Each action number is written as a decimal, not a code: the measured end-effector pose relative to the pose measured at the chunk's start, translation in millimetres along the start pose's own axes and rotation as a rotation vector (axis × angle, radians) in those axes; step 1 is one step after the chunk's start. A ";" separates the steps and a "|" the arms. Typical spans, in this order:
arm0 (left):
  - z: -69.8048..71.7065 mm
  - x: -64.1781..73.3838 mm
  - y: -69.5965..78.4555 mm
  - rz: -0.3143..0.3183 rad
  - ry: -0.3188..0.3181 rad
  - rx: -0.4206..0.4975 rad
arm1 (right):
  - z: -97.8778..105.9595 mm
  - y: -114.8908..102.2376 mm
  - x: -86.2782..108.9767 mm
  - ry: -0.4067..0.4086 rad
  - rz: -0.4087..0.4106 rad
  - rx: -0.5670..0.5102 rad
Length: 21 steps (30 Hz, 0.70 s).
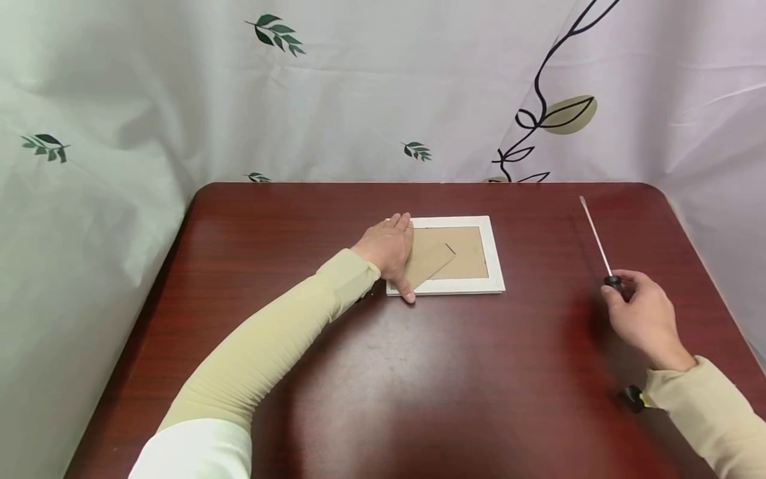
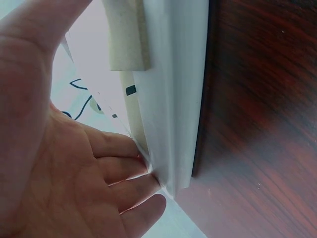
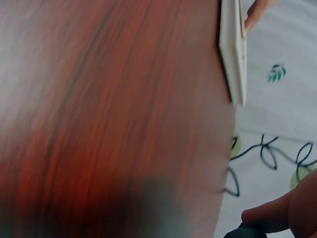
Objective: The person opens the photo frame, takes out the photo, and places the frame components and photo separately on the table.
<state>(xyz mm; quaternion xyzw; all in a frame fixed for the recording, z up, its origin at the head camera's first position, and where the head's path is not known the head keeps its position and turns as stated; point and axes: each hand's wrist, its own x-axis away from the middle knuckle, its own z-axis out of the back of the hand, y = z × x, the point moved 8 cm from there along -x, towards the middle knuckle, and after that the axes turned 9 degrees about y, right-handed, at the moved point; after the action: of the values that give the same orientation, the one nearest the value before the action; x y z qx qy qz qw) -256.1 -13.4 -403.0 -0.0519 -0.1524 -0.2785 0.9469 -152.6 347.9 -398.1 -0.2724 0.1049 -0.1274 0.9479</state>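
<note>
A white picture frame (image 1: 445,287) lies back side up on the table, its brown backing board (image 1: 469,249) showing a stand flap outline. My left hand (image 1: 387,249) rests across the frame's left side, thumb at the near edge and fingers toward the far edge. From the left wrist view, that hand (image 2: 64,168) has its fingers extended against the white border (image 2: 171,99). Off to the right, my right hand (image 1: 646,313) grips a screwdriver (image 1: 596,236) by its black handle, the long metal shaft pointing away. Only the thumb side of this hand (image 3: 277,213) shows in the right wrist view.
The dark red wooden table (image 1: 455,372) has rounded far corners. Behind it hangs a white curtain (image 1: 359,93) printed with leaves and vines. A small black object (image 1: 631,398) sits at the right wrist.
</note>
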 end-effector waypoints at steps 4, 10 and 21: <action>-0.2 0.2 1.2 0.000 -0.004 -0.006 | 1.4 18.8 -4.4 -0.026 -0.044 0.033; -1.2 -0.1 2.0 -0.003 -0.004 -0.013 | 1.1 35.4 -7.4 -0.071 -0.061 0.063; -0.5 0.7 2.0 -0.004 0.001 0.000 | -7.1 44.5 -9.2 -0.105 -0.039 0.083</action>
<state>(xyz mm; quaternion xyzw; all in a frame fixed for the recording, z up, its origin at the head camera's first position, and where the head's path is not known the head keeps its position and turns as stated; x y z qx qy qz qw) -254.4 -12.1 -403.3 -0.0516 -0.1519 -0.2803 0.9464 -155.1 383.7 -427.0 -0.2413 0.0442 -0.1357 0.9599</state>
